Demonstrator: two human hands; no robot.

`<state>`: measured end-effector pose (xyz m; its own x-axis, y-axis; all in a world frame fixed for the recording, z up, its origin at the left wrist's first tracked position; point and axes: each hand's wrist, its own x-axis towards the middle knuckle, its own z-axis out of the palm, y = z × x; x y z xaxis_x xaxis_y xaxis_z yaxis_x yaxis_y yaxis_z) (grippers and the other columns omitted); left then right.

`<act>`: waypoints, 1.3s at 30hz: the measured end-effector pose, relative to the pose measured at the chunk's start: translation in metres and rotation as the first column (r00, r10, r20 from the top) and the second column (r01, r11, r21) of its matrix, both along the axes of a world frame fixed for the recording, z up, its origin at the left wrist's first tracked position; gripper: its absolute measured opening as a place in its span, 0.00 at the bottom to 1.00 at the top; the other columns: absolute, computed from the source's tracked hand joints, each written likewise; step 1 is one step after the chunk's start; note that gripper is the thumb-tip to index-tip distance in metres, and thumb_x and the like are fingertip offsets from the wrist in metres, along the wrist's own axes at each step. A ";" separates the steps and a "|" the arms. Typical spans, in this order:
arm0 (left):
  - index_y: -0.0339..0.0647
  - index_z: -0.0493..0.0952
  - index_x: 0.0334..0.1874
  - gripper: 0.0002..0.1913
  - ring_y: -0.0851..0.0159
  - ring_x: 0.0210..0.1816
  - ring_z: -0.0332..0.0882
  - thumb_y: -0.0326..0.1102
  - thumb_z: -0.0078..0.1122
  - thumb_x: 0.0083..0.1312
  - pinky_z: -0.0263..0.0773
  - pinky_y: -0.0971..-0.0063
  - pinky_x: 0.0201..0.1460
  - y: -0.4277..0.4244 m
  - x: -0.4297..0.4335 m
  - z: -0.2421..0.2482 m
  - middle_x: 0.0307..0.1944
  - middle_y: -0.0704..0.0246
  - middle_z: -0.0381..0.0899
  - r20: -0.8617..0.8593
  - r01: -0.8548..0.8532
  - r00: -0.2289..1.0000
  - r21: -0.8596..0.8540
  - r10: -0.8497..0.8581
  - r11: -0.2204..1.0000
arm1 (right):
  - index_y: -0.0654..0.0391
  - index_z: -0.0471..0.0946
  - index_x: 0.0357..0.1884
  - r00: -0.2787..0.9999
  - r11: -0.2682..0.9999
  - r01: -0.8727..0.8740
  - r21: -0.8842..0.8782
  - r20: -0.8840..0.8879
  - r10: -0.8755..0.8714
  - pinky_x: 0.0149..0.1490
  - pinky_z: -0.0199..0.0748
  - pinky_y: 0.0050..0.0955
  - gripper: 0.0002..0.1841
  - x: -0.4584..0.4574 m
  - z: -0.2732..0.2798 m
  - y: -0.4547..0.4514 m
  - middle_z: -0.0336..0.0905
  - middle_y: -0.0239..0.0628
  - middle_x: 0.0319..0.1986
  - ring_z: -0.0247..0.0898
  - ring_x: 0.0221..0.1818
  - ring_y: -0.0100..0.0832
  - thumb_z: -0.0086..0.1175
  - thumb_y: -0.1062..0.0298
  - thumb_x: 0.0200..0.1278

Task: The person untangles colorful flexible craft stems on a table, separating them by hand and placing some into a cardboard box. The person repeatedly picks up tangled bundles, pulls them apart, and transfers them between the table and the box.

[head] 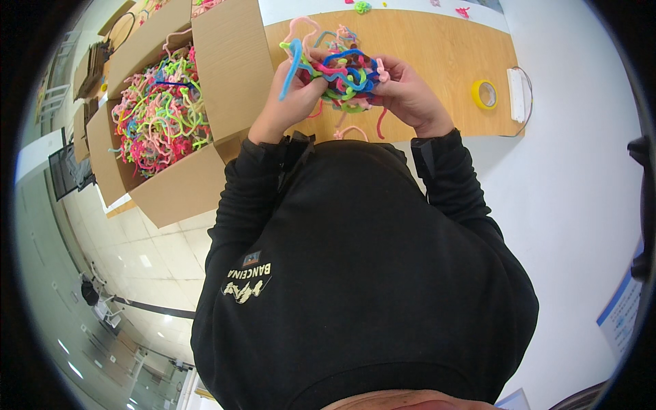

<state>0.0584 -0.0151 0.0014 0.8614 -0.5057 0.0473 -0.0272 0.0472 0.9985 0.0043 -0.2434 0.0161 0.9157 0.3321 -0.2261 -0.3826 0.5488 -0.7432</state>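
Note:
A tangled bundle of colourful chenille stems (346, 79) is held between my two hands above the wooden table (425, 46). My left hand (302, 92) grips its left side, with a light-blue stem and a pink loop sticking up beside the fingers. On the other side, my right hand (410, 95) pinches the bundle's right edge near a small pink twisted piece. Red and pink stem ends hang below the bundle, and a pink curved stem (352, 130) shows near the table's front edge. The fingertips are partly hidden by the stems.
An open cardboard box (174, 197) full of tangled chenille stems (159, 113) stands to the left. A roll of yellow tape (484, 95) and a white power strip (516, 96) are at the right. Small coloured pieces (363, 7) lie beyond the table's far edge, beside a white wall.

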 end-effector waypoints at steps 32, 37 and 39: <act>0.39 0.73 0.30 0.10 0.69 0.38 0.73 0.17 0.62 0.50 0.67 0.79 0.47 0.015 -0.012 0.029 0.34 0.69 0.75 0.245 0.196 0.943 0.136 -0.225 0.971 | 0.62 0.78 0.50 0.960 0.844 0.068 -0.532 0.266 0.091 0.42 0.79 0.24 0.16 -0.001 0.007 0.008 0.80 0.36 0.39 0.78 0.38 0.25 0.50 0.79 0.61; 0.37 0.71 0.33 0.11 0.69 0.40 0.71 0.15 0.55 0.49 0.68 0.78 0.48 0.022 -0.018 0.025 0.37 0.69 0.72 0.106 0.211 0.972 0.011 -0.211 0.977 | 0.58 0.77 0.54 0.965 0.802 -0.047 -0.596 0.181 0.191 0.43 0.81 0.26 0.18 -0.005 0.025 0.011 0.79 0.35 0.41 0.78 0.40 0.26 0.50 0.80 0.62; 0.37 0.71 0.35 0.12 0.69 0.41 0.71 0.15 0.54 0.49 0.69 0.77 0.49 0.024 -0.019 0.024 0.39 0.69 0.73 0.051 0.216 0.975 0.002 -0.216 0.976 | 0.57 0.76 0.56 0.967 0.793 -0.100 -0.601 0.127 0.219 0.44 0.81 0.26 0.20 -0.006 0.028 0.013 0.79 0.34 0.42 0.78 0.42 0.26 0.51 0.80 0.62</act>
<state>0.0392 0.0084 0.0258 0.7282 -0.6794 0.0903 -0.0669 0.0606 0.9959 -0.0018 -0.2300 0.0444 0.9051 0.3352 -0.2614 -0.2524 -0.0709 -0.9650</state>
